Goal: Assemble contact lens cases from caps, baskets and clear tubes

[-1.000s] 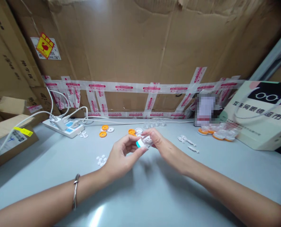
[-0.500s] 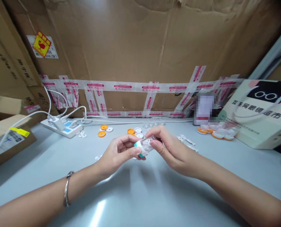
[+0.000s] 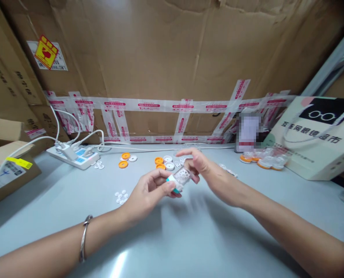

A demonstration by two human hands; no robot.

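My left hand is closed round a small clear plastic case with a teal cap, held just above the grey table. My right hand is beside the case's far end, its fingers loosely curled and touching the clear part; whether it grips is blurred. Orange and white round caps lie just behind the hands. A silver bangle sits on my left wrist.
A white power strip with cables lies at the back left. Small white discs are scattered left of my hands. More orange-lidded cases sit by a printed paper bag at the right. Cardboard boxes stand left, a taped cardboard wall behind.
The right hand has slid from clasping the case to its far end, with fingers loosening. The left hand keeps hold of the case and has shifted slightly lower.
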